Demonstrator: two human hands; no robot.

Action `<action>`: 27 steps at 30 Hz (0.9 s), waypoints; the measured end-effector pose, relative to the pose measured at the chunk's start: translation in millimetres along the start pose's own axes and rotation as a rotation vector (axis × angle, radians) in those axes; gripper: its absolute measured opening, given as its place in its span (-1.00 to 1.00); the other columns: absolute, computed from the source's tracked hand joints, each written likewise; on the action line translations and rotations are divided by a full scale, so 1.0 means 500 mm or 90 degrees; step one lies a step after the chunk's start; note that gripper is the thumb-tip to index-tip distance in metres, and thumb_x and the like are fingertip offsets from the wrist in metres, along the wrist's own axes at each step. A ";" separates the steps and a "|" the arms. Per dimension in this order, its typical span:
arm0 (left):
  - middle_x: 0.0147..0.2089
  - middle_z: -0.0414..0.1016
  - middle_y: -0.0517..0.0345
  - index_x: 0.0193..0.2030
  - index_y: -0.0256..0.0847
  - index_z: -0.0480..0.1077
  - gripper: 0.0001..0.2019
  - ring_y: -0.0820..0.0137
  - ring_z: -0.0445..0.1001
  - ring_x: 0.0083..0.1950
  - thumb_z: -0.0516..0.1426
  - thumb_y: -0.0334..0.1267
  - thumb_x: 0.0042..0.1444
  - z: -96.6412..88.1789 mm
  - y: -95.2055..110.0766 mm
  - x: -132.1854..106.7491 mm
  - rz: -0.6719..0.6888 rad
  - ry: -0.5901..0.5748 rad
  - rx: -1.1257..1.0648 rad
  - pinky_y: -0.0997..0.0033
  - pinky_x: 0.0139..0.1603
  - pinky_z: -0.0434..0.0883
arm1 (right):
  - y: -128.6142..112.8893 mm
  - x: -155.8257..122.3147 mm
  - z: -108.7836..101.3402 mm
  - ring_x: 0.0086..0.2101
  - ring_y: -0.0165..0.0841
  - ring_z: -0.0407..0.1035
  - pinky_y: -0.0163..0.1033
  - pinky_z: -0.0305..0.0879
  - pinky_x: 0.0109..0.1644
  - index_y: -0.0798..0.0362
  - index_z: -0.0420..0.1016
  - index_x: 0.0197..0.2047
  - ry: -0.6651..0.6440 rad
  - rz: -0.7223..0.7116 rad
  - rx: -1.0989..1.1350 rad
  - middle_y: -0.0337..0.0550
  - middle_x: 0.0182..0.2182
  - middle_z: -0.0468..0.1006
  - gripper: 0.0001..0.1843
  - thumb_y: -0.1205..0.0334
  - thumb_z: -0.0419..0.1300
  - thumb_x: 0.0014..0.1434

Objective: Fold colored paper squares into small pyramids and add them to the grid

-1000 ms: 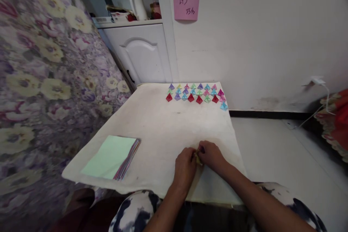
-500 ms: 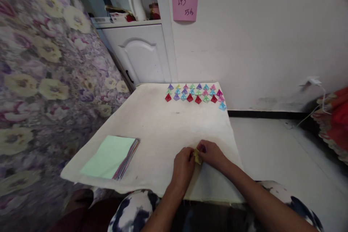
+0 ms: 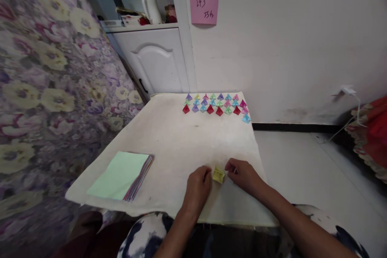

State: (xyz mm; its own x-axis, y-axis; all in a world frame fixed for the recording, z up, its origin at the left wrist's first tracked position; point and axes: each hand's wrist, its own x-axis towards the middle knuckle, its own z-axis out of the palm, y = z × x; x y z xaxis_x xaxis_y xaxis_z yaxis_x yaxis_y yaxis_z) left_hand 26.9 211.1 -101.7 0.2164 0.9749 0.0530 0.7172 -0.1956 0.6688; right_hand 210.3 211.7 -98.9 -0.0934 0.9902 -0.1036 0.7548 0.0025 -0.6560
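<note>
On my feed, the small yellow folded paper (image 3: 218, 174) lay on the cream tablecloth (image 3: 169, 129) between the hands. I judged it light, crisp but easily crushed, best pinched by its opposite side edges. The right hand (image 3: 244, 175) was empty, thumb and fingers slightly parted just beside it; the left hand (image 3: 196, 187) was curled narrow, any fingertip gap too small to tell. Half a second earlier both had been fingering the paper; now they had drawn apart, leaving it uncovered.

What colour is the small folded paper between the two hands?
The folded paper is yellow, best seen in the head view.
</note>
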 end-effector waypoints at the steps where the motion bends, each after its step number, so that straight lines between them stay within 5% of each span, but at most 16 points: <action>1: -0.32 0.54 0.11 -0.30 -0.18 0.45 -0.80 0.34 0.47 -0.26 0.00 -0.41 0.07 0.001 0.000 -0.001 0.001 -0.002 -0.002 0.43 -0.23 0.31 | 0.001 -0.003 0.001 -0.44 -0.41 0.33 -0.37 0.09 -0.38 0.02 0.45 -0.36 -0.004 -0.002 0.000 -0.24 -0.47 0.51 -0.82 0.42 0.12 -0.08; 19: -0.13 0.46 0.04 -0.02 -0.20 0.33 -0.69 0.32 0.44 -0.15 -0.07 -0.40 0.12 -0.001 0.000 0.005 0.046 0.010 -0.084 0.30 -0.09 0.36 | 0.002 -0.013 0.007 -0.40 -0.39 0.36 -0.36 0.11 -0.34 0.01 0.45 -0.34 -0.020 -0.016 -0.002 -0.23 -0.43 0.52 -0.79 0.42 0.10 -0.07; 27: -0.15 0.48 0.09 -0.11 -0.16 0.41 -0.67 0.38 0.42 -0.12 -0.08 -0.46 0.10 0.016 -0.004 0.043 0.104 -0.050 -0.076 0.41 -0.08 0.33 | -0.008 -0.036 0.016 -0.43 -0.39 0.37 -0.37 0.12 -0.38 -0.01 0.36 -0.25 -0.031 -0.011 0.025 -0.28 -0.43 0.51 -0.69 0.40 0.16 -0.14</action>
State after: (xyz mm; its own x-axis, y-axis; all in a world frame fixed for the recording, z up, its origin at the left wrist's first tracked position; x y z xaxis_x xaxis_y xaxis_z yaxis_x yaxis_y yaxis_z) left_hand 35.3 231.5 -107.8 0.3772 0.9193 0.1125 0.5865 -0.3311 0.7392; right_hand 203.8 192.9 -100.1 -0.1381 0.9822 -0.1276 0.7266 0.0129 -0.6870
